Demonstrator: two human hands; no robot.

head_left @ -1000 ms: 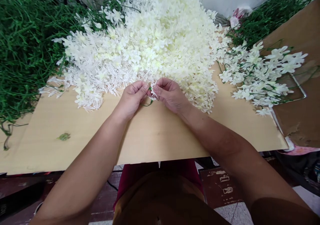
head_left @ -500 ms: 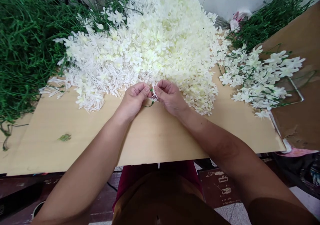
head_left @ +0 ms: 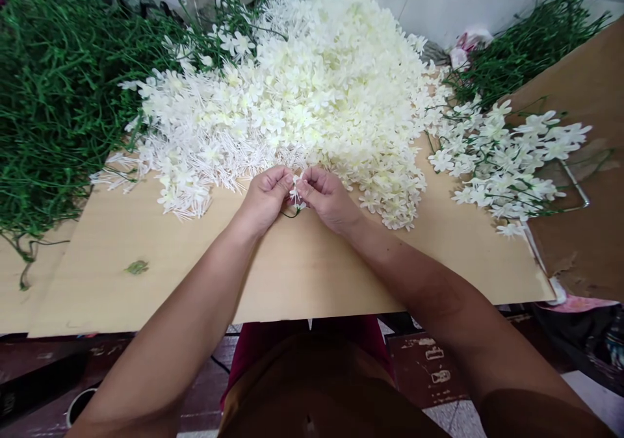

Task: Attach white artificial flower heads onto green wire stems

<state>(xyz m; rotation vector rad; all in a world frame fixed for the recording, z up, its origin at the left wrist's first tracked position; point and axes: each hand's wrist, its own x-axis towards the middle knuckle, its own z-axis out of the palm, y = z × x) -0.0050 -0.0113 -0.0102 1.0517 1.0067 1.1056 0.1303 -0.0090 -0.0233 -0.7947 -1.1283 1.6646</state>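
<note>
Left hand (head_left: 266,194): fingertips pinched tight, apparently on the thin green stem (head_left: 291,214) looping below them.
Right hand (head_left: 327,197): pinched on the small white flower (head_left: 296,191), fingertips touching the left's.
Flower's place: between both hands, just above the tabletop (head_left: 316,269), at the near edge of the loose flower heap (head_left: 312,93).
Around: stem pile (head_left: 53,113) at left, stemmed sprigs (head_left: 507,158) at right.
Risk: the flower is tiny and the stem springy, so a slack pinch could drop it into the heap, where it would be hard to find. A skewed push could bend the stem.

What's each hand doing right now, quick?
Left hand: closed, pinching a small white flower on a green stem.
Right hand: closed, pinching the same white flower.
</note>
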